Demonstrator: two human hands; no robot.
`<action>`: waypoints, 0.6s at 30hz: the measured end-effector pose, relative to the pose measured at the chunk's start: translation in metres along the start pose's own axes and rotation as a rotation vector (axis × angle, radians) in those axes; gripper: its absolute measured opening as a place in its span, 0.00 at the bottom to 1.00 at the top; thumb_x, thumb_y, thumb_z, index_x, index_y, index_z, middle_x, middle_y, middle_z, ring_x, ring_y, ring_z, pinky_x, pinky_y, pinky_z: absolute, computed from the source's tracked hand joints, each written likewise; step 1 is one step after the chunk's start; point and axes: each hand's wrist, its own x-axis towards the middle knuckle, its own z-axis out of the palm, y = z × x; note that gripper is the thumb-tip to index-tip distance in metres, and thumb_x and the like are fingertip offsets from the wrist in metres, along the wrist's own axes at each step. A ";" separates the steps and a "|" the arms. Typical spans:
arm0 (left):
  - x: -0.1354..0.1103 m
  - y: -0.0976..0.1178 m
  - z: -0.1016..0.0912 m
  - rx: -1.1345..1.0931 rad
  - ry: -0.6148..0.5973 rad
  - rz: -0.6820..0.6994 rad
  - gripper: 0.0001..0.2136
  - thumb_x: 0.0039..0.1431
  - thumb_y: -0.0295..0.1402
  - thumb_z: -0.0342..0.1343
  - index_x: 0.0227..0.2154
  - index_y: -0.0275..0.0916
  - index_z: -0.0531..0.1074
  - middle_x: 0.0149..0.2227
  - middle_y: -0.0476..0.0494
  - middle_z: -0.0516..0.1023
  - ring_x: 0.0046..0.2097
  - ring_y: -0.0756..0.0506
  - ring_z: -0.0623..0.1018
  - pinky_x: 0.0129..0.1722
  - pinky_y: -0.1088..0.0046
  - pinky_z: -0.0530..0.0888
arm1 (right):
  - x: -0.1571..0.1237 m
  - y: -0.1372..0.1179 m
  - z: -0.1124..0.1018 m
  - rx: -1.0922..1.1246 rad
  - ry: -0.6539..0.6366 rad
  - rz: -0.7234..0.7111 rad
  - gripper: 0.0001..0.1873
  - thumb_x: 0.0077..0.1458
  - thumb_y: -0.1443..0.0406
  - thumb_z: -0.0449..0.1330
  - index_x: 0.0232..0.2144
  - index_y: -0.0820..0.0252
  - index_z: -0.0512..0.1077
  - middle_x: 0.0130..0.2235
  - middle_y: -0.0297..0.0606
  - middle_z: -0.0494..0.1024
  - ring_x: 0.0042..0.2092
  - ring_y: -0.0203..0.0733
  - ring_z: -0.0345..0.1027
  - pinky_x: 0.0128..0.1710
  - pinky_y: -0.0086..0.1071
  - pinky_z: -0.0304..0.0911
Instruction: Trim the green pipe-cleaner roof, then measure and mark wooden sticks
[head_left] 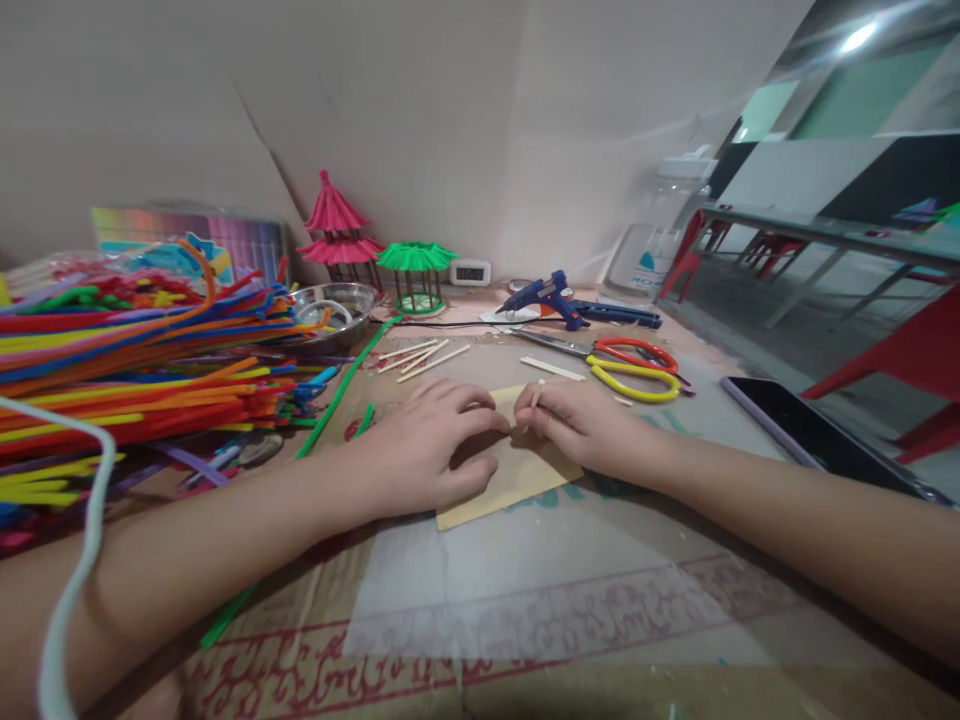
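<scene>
My right hand (589,425) pinches a short pale stick (538,392) that stands up between thumb and fingers. Beneath both hands lies a yellow rectangular sheet (480,503). My left hand (442,450) reaches over the sheet's left part, thumb and fingers apart, its fingertips near those of the right hand; nothing shows in its grasp. Just beyond the hands are several loose pale sticks (424,356) on the left and a couple more sticks (553,369) on the right. Scissors (634,368) with red and yellow handles rest beyond my right hand.
Bundles of coloured pipe cleaners (150,350) crowd the left side, beside a metal bowl (345,300). Two small pavilion models, pink (339,235) and green (417,258), stand behind. A blue glue gun (551,298), small clock (470,272), phone (817,430) and bottle (660,225) are around.
</scene>
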 end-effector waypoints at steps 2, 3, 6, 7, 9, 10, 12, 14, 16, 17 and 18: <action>0.000 0.000 0.000 0.001 0.000 -0.010 0.14 0.61 0.36 0.55 0.49 0.43 0.75 0.52 0.41 0.74 0.55 0.37 0.71 0.57 0.54 0.66 | 0.001 -0.001 0.000 -0.023 0.009 0.044 0.13 0.65 0.66 0.51 0.29 0.58 0.69 0.29 0.37 0.78 0.32 0.40 0.71 0.35 0.32 0.61; -0.001 0.000 -0.001 -0.001 0.000 -0.008 0.14 0.61 0.35 0.55 0.49 0.43 0.75 0.52 0.41 0.74 0.55 0.37 0.71 0.57 0.54 0.66 | 0.001 -0.002 0.000 -0.014 -0.001 0.054 0.13 0.65 0.65 0.51 0.29 0.58 0.70 0.29 0.37 0.78 0.31 0.40 0.71 0.34 0.32 0.61; -0.002 0.001 -0.001 -0.010 0.002 0.014 0.14 0.60 0.33 0.55 0.48 0.42 0.75 0.51 0.41 0.74 0.55 0.38 0.71 0.57 0.55 0.67 | -0.001 -0.009 0.001 0.076 -0.044 0.019 0.14 0.66 0.64 0.51 0.28 0.58 0.71 0.31 0.37 0.80 0.33 0.39 0.72 0.37 0.32 0.63; -0.002 0.001 0.000 -0.013 0.006 0.018 0.14 0.59 0.33 0.56 0.48 0.42 0.75 0.51 0.41 0.74 0.55 0.38 0.71 0.57 0.56 0.67 | -0.002 -0.011 0.002 0.122 -0.045 0.018 0.13 0.65 0.64 0.52 0.28 0.57 0.70 0.32 0.37 0.80 0.34 0.39 0.73 0.37 0.32 0.64; -0.002 0.001 0.000 -0.025 0.022 0.015 0.14 0.59 0.32 0.56 0.48 0.40 0.74 0.51 0.41 0.74 0.55 0.38 0.71 0.57 0.56 0.67 | -0.002 -0.013 0.004 0.292 -0.004 0.084 0.11 0.64 0.62 0.55 0.30 0.57 0.70 0.30 0.36 0.80 0.33 0.39 0.74 0.36 0.33 0.66; -0.002 0.001 0.001 -0.037 0.035 0.008 0.14 0.59 0.33 0.56 0.48 0.39 0.74 0.50 0.40 0.74 0.54 0.38 0.71 0.56 0.56 0.67 | -0.002 -0.013 0.004 0.422 0.020 0.148 0.09 0.63 0.60 0.57 0.31 0.57 0.69 0.29 0.35 0.79 0.32 0.39 0.75 0.36 0.33 0.67; 0.000 0.001 0.000 -0.060 0.077 0.008 0.13 0.61 0.34 0.56 0.47 0.38 0.73 0.48 0.40 0.75 0.52 0.39 0.72 0.54 0.58 0.69 | -0.002 -0.010 0.005 0.719 0.071 0.254 0.11 0.60 0.56 0.61 0.33 0.56 0.68 0.28 0.33 0.79 0.32 0.39 0.76 0.35 0.33 0.70; 0.001 0.001 -0.001 -0.076 0.148 0.040 0.10 0.64 0.35 0.54 0.44 0.37 0.74 0.45 0.40 0.76 0.50 0.41 0.73 0.52 0.60 0.69 | -0.003 -0.006 0.005 0.949 0.094 0.289 0.15 0.57 0.54 0.66 0.33 0.56 0.67 0.29 0.33 0.81 0.32 0.39 0.78 0.37 0.34 0.73; 0.001 0.002 -0.002 -0.079 0.228 0.094 0.08 0.67 0.35 0.54 0.41 0.37 0.75 0.43 0.41 0.76 0.47 0.42 0.73 0.50 0.61 0.69 | -0.003 -0.003 0.005 1.061 0.082 0.288 0.14 0.55 0.55 0.68 0.33 0.56 0.68 0.29 0.34 0.82 0.32 0.39 0.78 0.40 0.35 0.74; 0.001 0.002 -0.003 -0.080 0.262 0.119 0.08 0.67 0.34 0.54 0.40 0.37 0.75 0.41 0.42 0.76 0.46 0.43 0.74 0.50 0.62 0.69 | -0.004 -0.002 0.006 1.084 0.066 0.292 0.13 0.56 0.56 0.68 0.33 0.56 0.69 0.29 0.34 0.82 0.32 0.39 0.79 0.40 0.36 0.75; 0.001 0.002 -0.004 -0.079 0.289 0.140 0.07 0.67 0.34 0.54 0.40 0.38 0.75 0.41 0.43 0.77 0.45 0.44 0.74 0.50 0.62 0.68 | -0.005 -0.001 0.006 1.092 0.054 0.300 0.12 0.56 0.57 0.68 0.33 0.56 0.70 0.29 0.34 0.83 0.32 0.39 0.79 0.41 0.37 0.75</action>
